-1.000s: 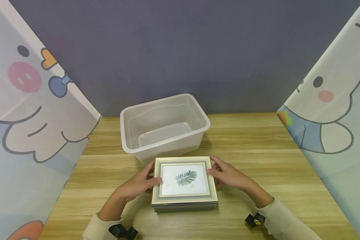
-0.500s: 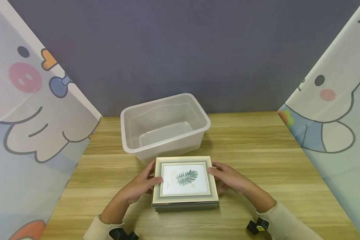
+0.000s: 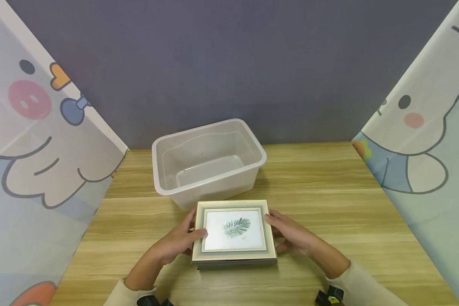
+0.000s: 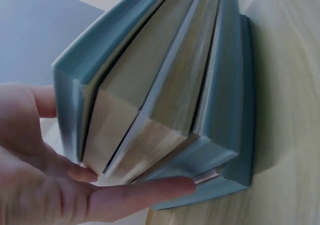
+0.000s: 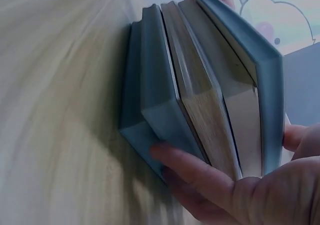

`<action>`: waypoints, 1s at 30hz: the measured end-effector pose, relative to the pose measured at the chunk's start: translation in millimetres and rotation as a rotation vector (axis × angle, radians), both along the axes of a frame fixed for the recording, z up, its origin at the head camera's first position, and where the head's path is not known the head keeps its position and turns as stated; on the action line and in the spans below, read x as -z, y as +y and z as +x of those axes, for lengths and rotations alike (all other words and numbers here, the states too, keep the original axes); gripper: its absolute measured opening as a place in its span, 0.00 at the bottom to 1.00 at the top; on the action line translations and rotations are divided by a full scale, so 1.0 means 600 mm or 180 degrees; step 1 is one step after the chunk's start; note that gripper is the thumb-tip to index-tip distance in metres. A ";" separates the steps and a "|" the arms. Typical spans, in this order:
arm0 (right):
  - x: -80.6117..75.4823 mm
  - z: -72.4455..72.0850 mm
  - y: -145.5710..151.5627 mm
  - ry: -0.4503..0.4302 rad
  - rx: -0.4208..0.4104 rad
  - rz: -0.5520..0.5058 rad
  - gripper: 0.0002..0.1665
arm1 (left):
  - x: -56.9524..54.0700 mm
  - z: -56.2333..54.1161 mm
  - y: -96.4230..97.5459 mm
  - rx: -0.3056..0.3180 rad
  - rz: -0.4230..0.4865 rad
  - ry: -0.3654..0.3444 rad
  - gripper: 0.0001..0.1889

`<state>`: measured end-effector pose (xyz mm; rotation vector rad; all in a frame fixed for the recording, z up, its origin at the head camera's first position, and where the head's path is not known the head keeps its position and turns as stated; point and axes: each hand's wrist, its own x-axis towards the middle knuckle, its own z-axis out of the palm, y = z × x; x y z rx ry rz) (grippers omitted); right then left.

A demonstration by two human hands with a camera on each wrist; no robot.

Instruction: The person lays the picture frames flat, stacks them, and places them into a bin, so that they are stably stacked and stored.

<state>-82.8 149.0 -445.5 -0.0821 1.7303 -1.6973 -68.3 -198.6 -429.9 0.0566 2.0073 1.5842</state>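
A stack of several picture frames (image 3: 235, 264) stands on the table in front of the bin. The top picture frame (image 3: 233, 255) has a cream and grey-green border round a green leaf print. My left hand (image 3: 176, 241) grips the stack's left side, thumb over the top border. Opposite it, my right hand (image 3: 292, 231) holds the right side in a similar way. Both wrist views show the layered edges, with blue-grey frames (image 4: 220, 105) and lighter wood-coloured ones (image 5: 200, 90). Fingers lie along these stacked edges. Parts of the far fingers are hidden behind the stack.
A light grey plastic bin (image 3: 210, 187) with nothing visible inside stands just behind the stack, slightly turned. The wooden table (image 3: 317, 182) meets a dark grey back wall (image 3: 229, 63). Cartoon-printed panels (image 3: 417, 170) slope up on both sides.
My right hand's fingers have slid from the stack's far right corner slightly toward me along its side. The left hand and the stack stay almost where they were.
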 end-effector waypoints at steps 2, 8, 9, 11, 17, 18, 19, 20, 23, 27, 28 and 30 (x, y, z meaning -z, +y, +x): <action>0.003 0.002 -0.001 -0.0066 0.0043 -0.0146 0.48 | 0.000 0.001 0.004 -0.0059 -0.0091 0.0013 0.50; 0.011 0.011 -0.004 -0.0184 0.0200 -0.0252 0.48 | 0.012 0.003 0.011 -0.0137 -0.0096 -0.0036 0.51; 0.012 0.012 -0.004 -0.0199 0.0210 -0.0246 0.48 | 0.014 0.004 0.011 -0.0101 -0.0057 -0.0067 0.51; 0.014 0.015 -0.004 -0.0208 0.0221 -0.0267 0.47 | 0.018 0.007 0.010 -0.0048 -0.0043 -0.0102 0.51; 0.021 0.018 -0.007 -0.0101 0.0300 -0.0271 0.48 | 0.025 0.006 0.000 -0.0025 0.0073 -0.0105 0.50; 0.022 0.018 -0.008 -0.0102 0.0317 -0.0266 0.48 | 0.025 0.005 -0.001 -0.0010 0.0152 -0.0136 0.48; 0.023 0.019 -0.009 -0.0111 0.0331 -0.0257 0.48 | 0.026 0.004 -0.003 0.0010 0.0238 -0.0181 0.47; 0.023 0.019 -0.009 -0.0111 0.0321 -0.0254 0.48 | 0.027 0.004 -0.005 0.0043 0.0322 -0.0222 0.45; 0.022 0.016 -0.009 -0.0107 0.0243 -0.0248 0.47 | 0.028 0.004 -0.010 0.0102 0.0428 -0.0258 0.42; 0.022 0.011 -0.007 -0.0089 0.0152 -0.0249 0.46 | 0.029 0.003 -0.013 0.0157 0.0474 -0.0211 0.40; 0.022 0.010 -0.007 -0.0092 0.0146 -0.0245 0.46 | 0.030 0.003 -0.014 0.0164 0.0484 -0.0198 0.39; 0.022 0.011 -0.006 -0.0116 0.0167 -0.0259 0.46 | 0.031 0.003 -0.014 0.0167 0.0529 -0.0192 0.38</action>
